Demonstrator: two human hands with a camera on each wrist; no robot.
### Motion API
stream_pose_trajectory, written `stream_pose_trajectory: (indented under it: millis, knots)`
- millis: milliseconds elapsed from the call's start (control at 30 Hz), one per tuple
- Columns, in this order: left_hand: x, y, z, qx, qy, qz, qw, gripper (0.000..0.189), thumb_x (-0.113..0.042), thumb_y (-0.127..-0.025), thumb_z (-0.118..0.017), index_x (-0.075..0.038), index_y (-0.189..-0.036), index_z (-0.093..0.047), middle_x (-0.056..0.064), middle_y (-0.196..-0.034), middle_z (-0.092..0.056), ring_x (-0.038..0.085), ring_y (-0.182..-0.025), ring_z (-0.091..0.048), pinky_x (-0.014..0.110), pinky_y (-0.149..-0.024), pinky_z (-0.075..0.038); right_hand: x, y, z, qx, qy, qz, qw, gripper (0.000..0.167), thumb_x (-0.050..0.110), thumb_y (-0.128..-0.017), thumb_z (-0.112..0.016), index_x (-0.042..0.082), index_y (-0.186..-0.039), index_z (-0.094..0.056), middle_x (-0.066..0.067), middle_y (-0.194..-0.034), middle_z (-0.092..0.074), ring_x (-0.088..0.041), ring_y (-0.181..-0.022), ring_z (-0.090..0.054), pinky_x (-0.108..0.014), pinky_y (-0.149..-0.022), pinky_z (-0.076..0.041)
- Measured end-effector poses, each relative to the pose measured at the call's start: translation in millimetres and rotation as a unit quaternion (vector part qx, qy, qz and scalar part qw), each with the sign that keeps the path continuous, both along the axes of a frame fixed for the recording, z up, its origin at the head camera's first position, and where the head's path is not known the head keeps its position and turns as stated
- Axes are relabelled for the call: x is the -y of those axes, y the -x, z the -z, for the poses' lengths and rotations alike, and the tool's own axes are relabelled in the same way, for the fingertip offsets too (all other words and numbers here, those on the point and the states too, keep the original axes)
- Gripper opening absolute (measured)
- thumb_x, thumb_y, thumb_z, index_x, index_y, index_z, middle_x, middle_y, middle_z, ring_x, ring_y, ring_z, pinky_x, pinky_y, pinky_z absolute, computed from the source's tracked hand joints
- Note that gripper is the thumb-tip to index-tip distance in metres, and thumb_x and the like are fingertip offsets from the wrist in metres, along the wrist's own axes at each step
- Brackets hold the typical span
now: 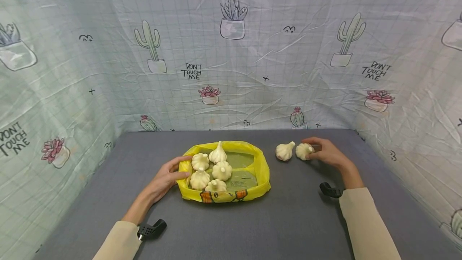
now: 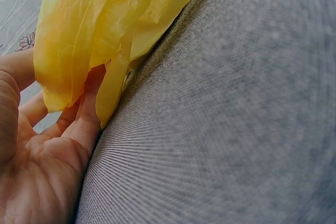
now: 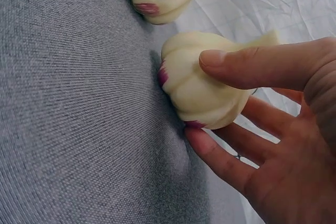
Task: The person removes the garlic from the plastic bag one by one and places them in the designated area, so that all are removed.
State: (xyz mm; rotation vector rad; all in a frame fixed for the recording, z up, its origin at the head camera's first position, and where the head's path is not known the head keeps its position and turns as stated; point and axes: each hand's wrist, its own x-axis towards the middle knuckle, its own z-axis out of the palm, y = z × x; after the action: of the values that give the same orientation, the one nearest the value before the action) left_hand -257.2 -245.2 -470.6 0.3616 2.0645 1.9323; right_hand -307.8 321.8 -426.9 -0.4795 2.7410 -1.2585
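A yellow plastic bag [image 1: 262, 171], its mouth spread wide, lies on the table with several garlic bulbs [image 1: 221, 170] inside, mostly in its left half. My left hand [image 1: 167, 179] grips the bag's left rim, thumb on the near side; in the left wrist view the plastic [image 2: 100, 30] folds down over its fingers. Right of the bag, my right hand [image 1: 326, 152] holds a garlic bulb [image 1: 303, 151] between thumb and fingers, low at the tabletop. Purple patches mark the base of this bulb [image 3: 205, 80] in the right wrist view. Just left of it sits another garlic bulb [image 1: 285, 151].
The grey cloth-covered table [image 1: 231, 232] extends around the bag. A pale curtain [image 1: 267, 51] printed with cacti encloses the back and both sides. Each wrist carries a black camera mount [image 1: 153, 230].
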Motion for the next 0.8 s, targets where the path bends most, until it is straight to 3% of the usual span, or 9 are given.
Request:
stream_pose_trajectory:
  millis: [133, 400, 800]
  knots:
    - [0.2, -0.6, -0.4, 0.002, 0.0, 0.001, 1.0, 0.063, -0.012, -0.099, -0.067, -0.011, -0.157, -0.041, 0.017, -0.166, -0.031, 0.026, -0.134, -0.053, 0.036, -0.096, -0.058, -1.7, 0.2, 1.9, -0.006, 0.003, -0.004, 1.0, 0.063, 0.005, -0.089, -0.078, -0.01, -0.144, -0.052, -0.034, -0.15, -0.049, -0.057, -0.135, -0.049, -0.059, -0.103, -0.049]
    - [-0.1, -0.3, -0.6, 0.001, -0.002, 0.002, 1.0, 0.063, -0.011, -0.099, -0.067, -0.011, -0.157, -0.041, 0.017, -0.166, -0.03, 0.026, -0.134, -0.053, 0.035, -0.096, -0.058, -2.4, 0.1, 2.5, -0.006, 0.015, -0.019, 0.9997, 0.061, 0.003, -0.087, -0.079, -0.007, -0.142, -0.056, -0.032, -0.149, -0.052, -0.058, -0.138, -0.046, -0.067, -0.108, -0.044]
    - [0.4, -0.1, -0.2, 0.001, -0.003, 0.002, 1.0, 0.064, -0.012, -0.099, -0.067, -0.011, -0.157, -0.041, 0.017, -0.166, -0.03, 0.024, -0.132, -0.054, 0.035, -0.095, -0.058, 0.1, -1.0, 0.9, -0.017, 0.011, -0.016, 0.9997, 0.058, 0.003, -0.088, -0.076, -0.007, -0.142, -0.056, -0.032, -0.145, -0.055, -0.057, -0.139, -0.045, -0.067, -0.108, -0.042]
